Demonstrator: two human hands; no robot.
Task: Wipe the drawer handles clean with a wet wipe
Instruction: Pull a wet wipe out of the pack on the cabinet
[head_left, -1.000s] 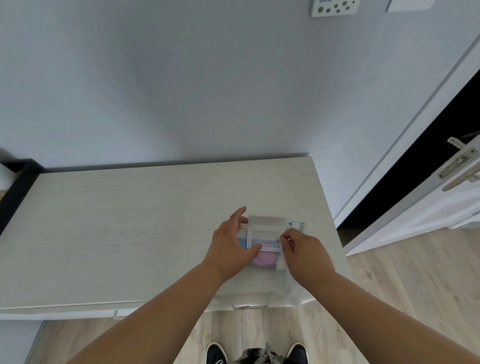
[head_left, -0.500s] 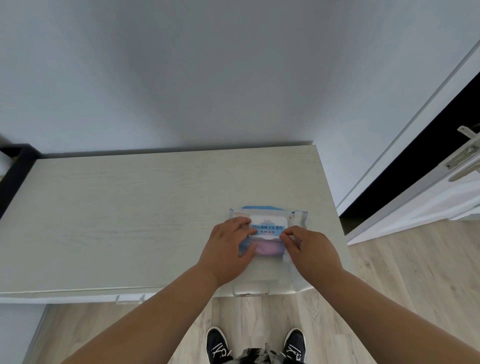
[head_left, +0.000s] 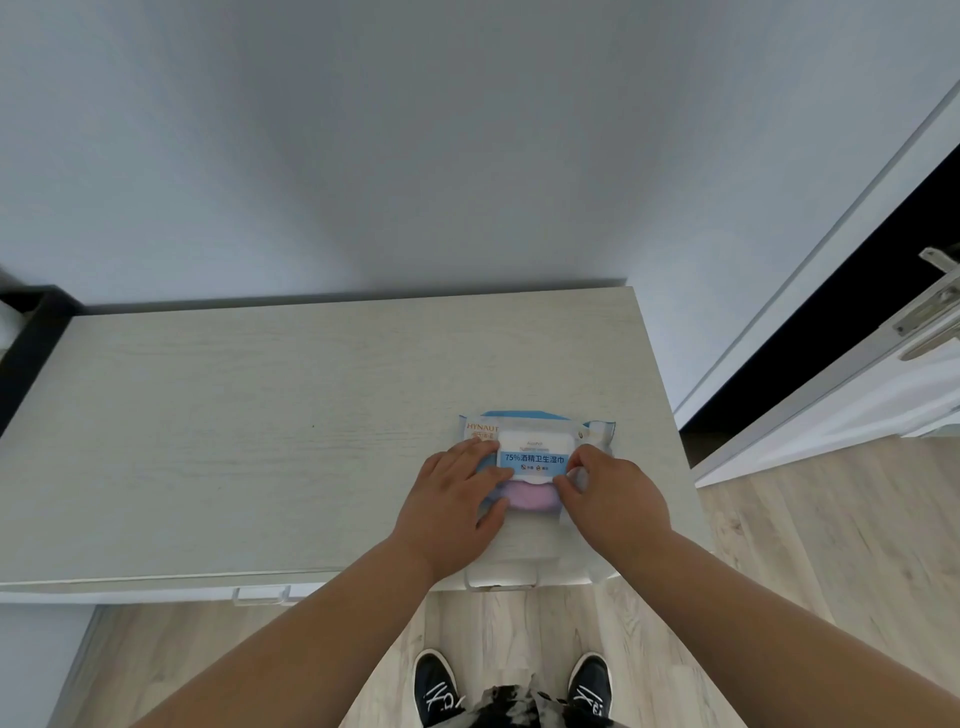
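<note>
Both hands (head_left: 530, 499) pressing soft rectangular wipe pack (head_left: 535, 457), woodgrain cabinet top (head_left: 260, 415)

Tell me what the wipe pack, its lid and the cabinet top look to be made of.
Wipe pack: soft printed plastic film, slightly glossy; its edges crinkle.
Lid: apparently rigid white plastic, smooth, with a blue printed label.
Cabinet top: pale wood-grain board, matte; fine streaks show, but whether laminate or real wood cannot be told.

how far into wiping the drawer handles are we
Barely started. Both hands, left hand and right hand, press on the wipe pack on the dresser top; its lid looks shut and no wipe is out. The drawer handles below remain untouched.
</note>
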